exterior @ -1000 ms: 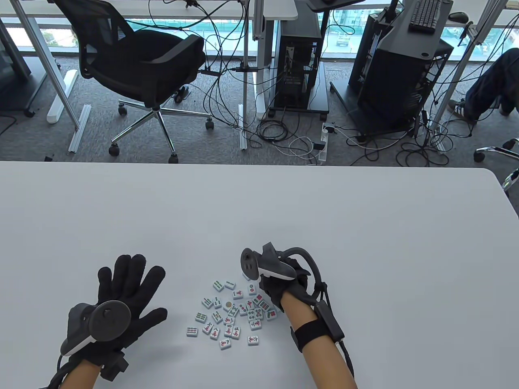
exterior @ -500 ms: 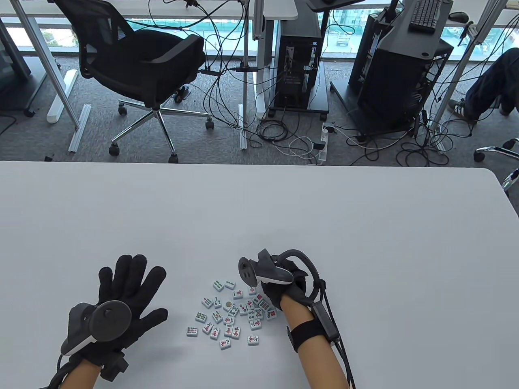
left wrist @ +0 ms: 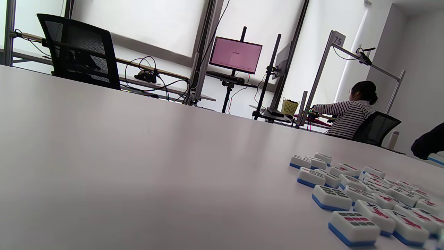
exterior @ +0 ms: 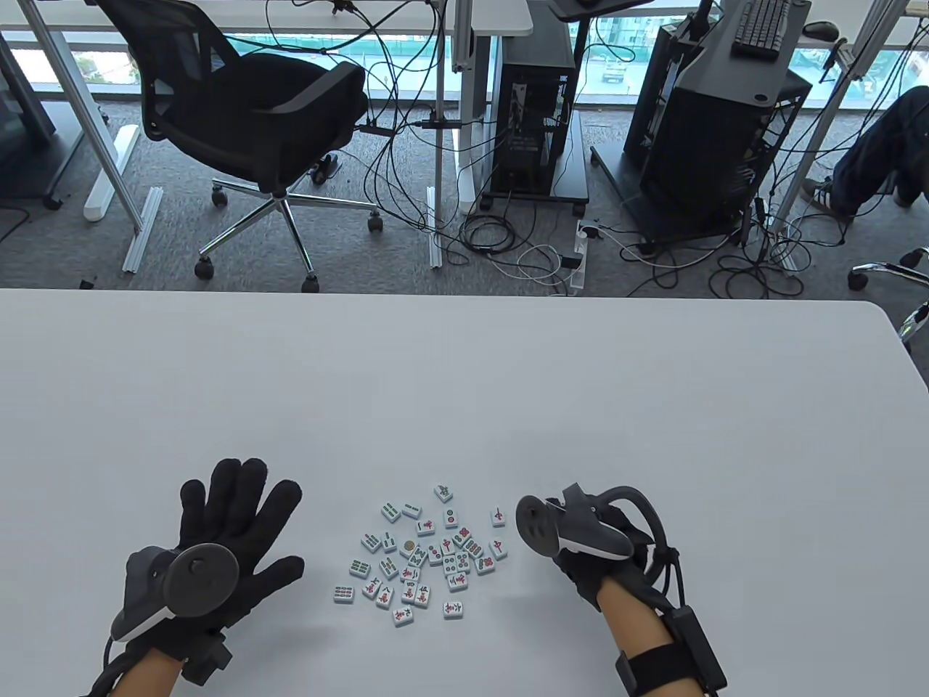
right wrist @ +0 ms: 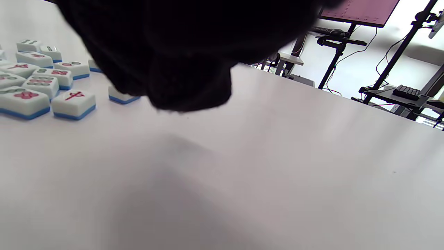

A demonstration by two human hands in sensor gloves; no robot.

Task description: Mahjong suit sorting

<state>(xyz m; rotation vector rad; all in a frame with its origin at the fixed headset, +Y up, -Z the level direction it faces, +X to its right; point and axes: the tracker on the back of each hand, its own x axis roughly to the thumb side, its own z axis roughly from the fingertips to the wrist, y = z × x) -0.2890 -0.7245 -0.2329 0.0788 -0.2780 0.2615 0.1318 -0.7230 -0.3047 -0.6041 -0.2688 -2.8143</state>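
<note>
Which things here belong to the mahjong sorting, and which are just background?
Part of the job:
mahjong tiles, loosely clustered face up
left hand, flat on the table
right hand, beside the tiles

Background:
office chair
computer towers
floor cables
pink monitor
seated person

White sign (left wrist: 337, 39) atop a metal frame post, left wrist view: the number "75".

Mahjong tiles (exterior: 421, 555), face up on the white table (exterior: 508, 377): red and green suit marks and characters. One tile (right wrist: 73, 103) in the right wrist view bears the red character "中". The other tile faces are too small or too slanted to read.

Pink monitor screen (left wrist: 235, 55): its contents are illegible.
</note>
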